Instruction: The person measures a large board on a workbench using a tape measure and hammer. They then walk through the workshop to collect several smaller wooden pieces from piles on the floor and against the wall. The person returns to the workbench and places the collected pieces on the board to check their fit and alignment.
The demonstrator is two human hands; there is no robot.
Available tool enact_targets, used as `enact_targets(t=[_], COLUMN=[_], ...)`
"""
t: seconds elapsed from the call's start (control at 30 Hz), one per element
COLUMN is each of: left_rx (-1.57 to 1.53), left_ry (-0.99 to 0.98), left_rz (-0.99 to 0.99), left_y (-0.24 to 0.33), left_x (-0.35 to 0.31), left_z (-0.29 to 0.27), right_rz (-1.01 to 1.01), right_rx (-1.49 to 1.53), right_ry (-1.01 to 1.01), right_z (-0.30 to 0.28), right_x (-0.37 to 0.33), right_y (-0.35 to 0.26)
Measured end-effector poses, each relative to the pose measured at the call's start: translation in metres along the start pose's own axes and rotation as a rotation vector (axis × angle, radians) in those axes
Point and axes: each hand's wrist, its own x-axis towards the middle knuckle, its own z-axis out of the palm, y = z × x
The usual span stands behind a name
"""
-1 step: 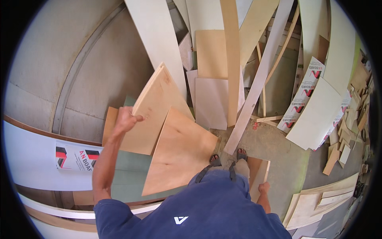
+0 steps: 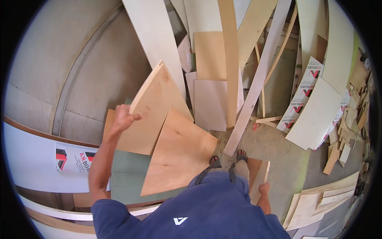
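My left hand [image 2: 125, 118] is closed on the upper left edge of a tilted plywood board [image 2: 161, 95], which seems to be two layers thick at that edge. Leaning in front of its lower right part is another plywood board [image 2: 181, 153], slanting down toward my feet. An orange-brown board [image 2: 108, 123] shows behind my left hand, and green-grey panels [image 2: 129, 171] lie below. Down by my right leg, my right hand [image 2: 264, 189] grips the edge of a smaller wooden board [image 2: 256, 175]; its fingertips are partly hidden.
Long white and wooden strips [image 2: 254, 85] lean ahead of me, with square panels [image 2: 210, 103] behind them. White boards [image 2: 316, 115] stand at the right, beside a heap of wood offcuts [image 2: 344, 135]. Flat boards [image 2: 324, 203] lie at the lower right. A large white panel [image 2: 32, 159] is at my left.
My left hand and the plywood board it grips have shifted slightly left and up. The right hand stays nearly where it was.
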Motion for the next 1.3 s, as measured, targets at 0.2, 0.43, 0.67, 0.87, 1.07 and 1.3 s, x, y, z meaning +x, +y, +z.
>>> enact_targets(t=[0.2, 0.43, 0.67, 0.87, 1.07, 1.3], left_rx=[-0.08, 0.294, 0.485, 0.483, 0.649, 0.303], left_ry=[0.041, 0.281, 0.143, -0.042, -0.231, -0.697], left_rz=[0.277, 0.532, 0.739, 0.884, 1.377, 1.803], left_y=[0.074, 0.21, 0.355, 0.472, 0.551, 0.637], left_x=[0.02, -0.008, -0.049, -0.062, -0.092, -0.182], left_z=[-0.107, -0.203, -0.211, -0.115, 0.032, 0.271], right_rz=[-0.097, -0.016, 0.199, 0.488, 0.716, 1.068], right_rx=[0.076, 0.245, 0.077, 0.378, 0.729, 0.81], right_ry=[0.015, 0.045, 0.291, 0.279, 0.419, 0.628], right_z=[-0.074, -0.077, 0.001, -0.008, 0.046, 0.115], right_x=[-0.033, -0.078, -0.126, -0.17, -0.242, -0.328], right_y=[0.048, 0.142, 0.207, 0.212, 0.236, 0.192])
